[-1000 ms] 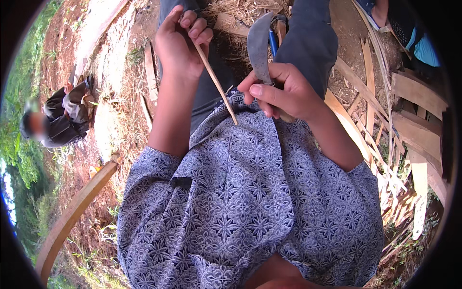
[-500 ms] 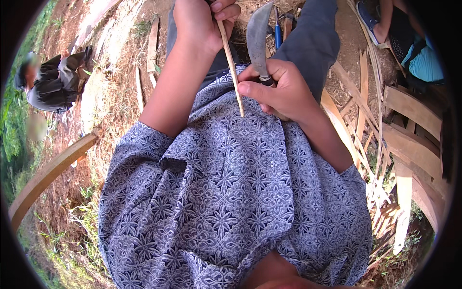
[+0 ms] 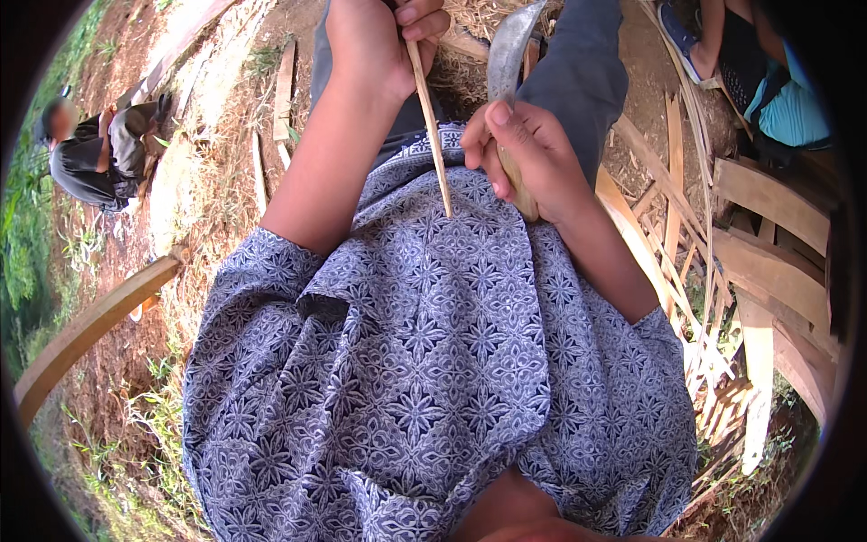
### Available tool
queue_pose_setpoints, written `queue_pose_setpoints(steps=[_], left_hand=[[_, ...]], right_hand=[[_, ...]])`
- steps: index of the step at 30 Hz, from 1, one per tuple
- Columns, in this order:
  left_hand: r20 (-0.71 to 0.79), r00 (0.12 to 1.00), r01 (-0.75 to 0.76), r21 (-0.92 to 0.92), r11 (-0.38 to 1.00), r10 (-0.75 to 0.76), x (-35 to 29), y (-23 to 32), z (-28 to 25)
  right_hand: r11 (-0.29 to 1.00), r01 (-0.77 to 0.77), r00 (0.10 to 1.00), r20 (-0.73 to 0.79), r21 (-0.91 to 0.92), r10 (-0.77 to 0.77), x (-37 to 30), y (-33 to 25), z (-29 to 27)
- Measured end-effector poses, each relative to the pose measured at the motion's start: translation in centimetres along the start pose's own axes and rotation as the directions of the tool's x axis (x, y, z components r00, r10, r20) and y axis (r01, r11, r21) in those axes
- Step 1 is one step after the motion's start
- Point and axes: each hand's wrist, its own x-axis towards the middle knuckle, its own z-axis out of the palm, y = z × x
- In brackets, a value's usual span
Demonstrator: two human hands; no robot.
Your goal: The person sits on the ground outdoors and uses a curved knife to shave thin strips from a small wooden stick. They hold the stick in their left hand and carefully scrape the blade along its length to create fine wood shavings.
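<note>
A thin, pale wooden stick [image 3: 429, 126] slants down toward my shirt, its narrow tip pointing at me. My left hand [image 3: 384, 41] is closed around its upper part, close to the top edge of the view. In my right hand [image 3: 533, 154] is a knife with a curved, sickle-like blade [image 3: 510, 50] and a wooden handle [image 3: 517, 185]. My fingers wrap the handle, with the thumb lying near the base of the blade. The blade points up and away from me, and a small gap separates this hand from the stick.
Split wood strips [image 3: 673, 163] and curved boards [image 3: 768, 212] lie to the right. At the upper right sits a person in turquoise [image 3: 795, 108]; another person in dark clothes [image 3: 90, 163] crouches at the far left. A curved beam [image 3: 99, 321] stands at the left.
My right hand has come away from the stick, and its thumb has lifted off it. The knife has tilted and moved slightly to the right. My left hand stays in place.
</note>
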Motion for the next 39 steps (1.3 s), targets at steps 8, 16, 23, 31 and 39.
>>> queue_pose_setpoints(steps=[8, 16, 23, 31, 39], left_hand=[[-0.123, 0.990, -0.052, 0.124, 0.991, 0.067, 0.2, 0.6, 1.2], [-0.167, 0.960, -0.178, 0.257, 0.950, 0.225, -1.0, 0.5, 2.4], [-0.117, 0.979, -0.133, 0.255, 0.958, 0.167, -1.1, 0.5, 2.8], [0.138, 0.948, -0.269, 0.827, 0.493, 0.287, -0.4, -0.5, -5.4], [0.409, 0.907, -0.368, 0.888, -0.275, 0.105, -7.1, -1.9, -2.1]], right_hand=[[0.979, -0.015, 0.998, 0.058, -0.202, 0.027, 0.2, -1.0, 1.2], [0.972, -0.012, 1.000, 0.010, -0.235, 0.015, -0.1, -0.5, 1.3], [0.980, 0.046, 0.996, -0.067, -0.192, -0.060, -0.4, -1.0, 1.3], [0.989, 0.131, 0.974, -0.174, -0.075, -0.143, 1.1, -0.8, -1.1], [0.978, 0.175, 0.980, -0.111, 0.112, -0.162, 4.9, 0.5, -5.9]])
